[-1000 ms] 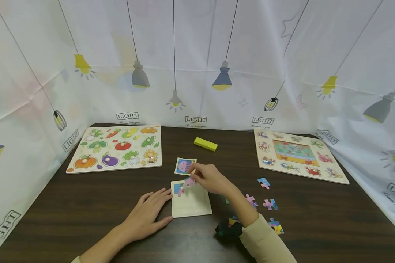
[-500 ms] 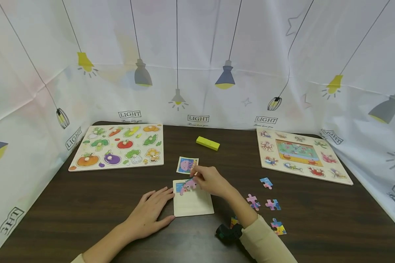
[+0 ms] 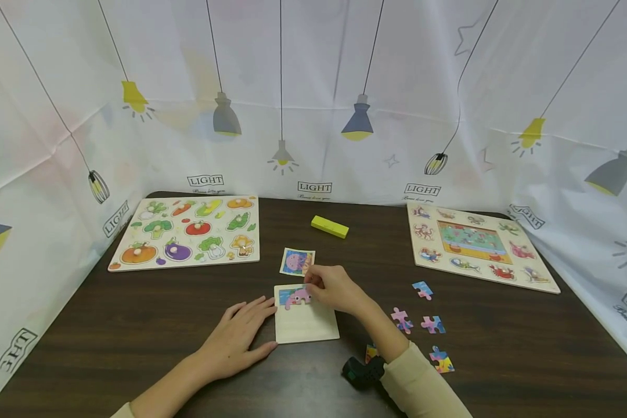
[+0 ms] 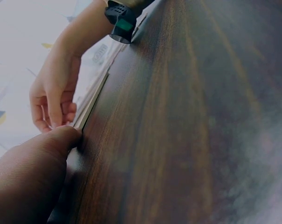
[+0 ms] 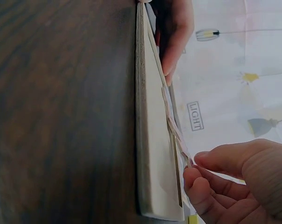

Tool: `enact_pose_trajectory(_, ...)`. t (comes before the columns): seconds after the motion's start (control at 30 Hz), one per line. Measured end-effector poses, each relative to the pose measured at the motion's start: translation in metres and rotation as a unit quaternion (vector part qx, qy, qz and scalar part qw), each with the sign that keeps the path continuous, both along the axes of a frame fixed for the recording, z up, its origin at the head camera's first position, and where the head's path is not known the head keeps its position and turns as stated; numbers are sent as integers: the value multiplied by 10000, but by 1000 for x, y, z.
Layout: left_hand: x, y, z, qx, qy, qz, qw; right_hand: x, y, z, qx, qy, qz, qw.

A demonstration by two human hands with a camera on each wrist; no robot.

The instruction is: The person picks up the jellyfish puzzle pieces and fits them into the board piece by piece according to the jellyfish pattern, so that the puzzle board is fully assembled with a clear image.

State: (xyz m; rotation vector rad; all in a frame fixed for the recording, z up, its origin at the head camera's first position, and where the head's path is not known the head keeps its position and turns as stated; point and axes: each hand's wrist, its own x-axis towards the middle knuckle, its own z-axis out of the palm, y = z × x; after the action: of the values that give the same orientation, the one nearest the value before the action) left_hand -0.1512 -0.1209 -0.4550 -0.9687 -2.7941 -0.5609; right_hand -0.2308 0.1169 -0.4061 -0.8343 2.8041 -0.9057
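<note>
My right hand point(image 3: 335, 288) pinches a small puzzle piece point(image 3: 302, 295) between thumb and curled fingers, at the top of a pale square board point(image 3: 307, 326). The piece is thin and pink, with dark-and-white eyes printed on it and a knobbed, wavy outline; my fingertips cover its right part. It lies right beside a corner piece point(image 3: 284, 296), blue with a bit of pink, in the board's upper left; I cannot tell whether the two are locked together. The rest of the board is bare, cream-coloured, with a slim raised rim. My left hand point(image 3: 236, 335) holds nothing: its fingers are stretched out, their tips touching the board's left edge, the thumb reaching its lower left corner. Just above the board is a picture card point(image 3: 294, 260) with a pink figure on blue, partly behind my right hand. To the right, loose pieces point(image 3: 433, 324) in pink, blue and yellow are scattered on the dark wooden table point(image 3: 214, 307), one partly hidden by my right arm. Farther back are a yellow block point(image 3: 330, 227), a vegetable board point(image 3: 175, 229) on the left and a sea-animal board point(image 3: 429, 232) on the right.
</note>
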Motion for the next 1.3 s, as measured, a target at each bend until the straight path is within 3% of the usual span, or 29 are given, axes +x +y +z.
enact_pose_trajectory(0.43,0,0,1,-16,-24,-15,10000,0,1,-3,-89,21,201,9998)
enact_pose_trajectory(1.03,0,0,0,-17,100,-8,9999,0,0,-3,285,98,326,9990)
enact_pose_trajectory(1.3,-1,0,0,-13,191,-7,9998,-1,0,-2,438,-66,342,9984)
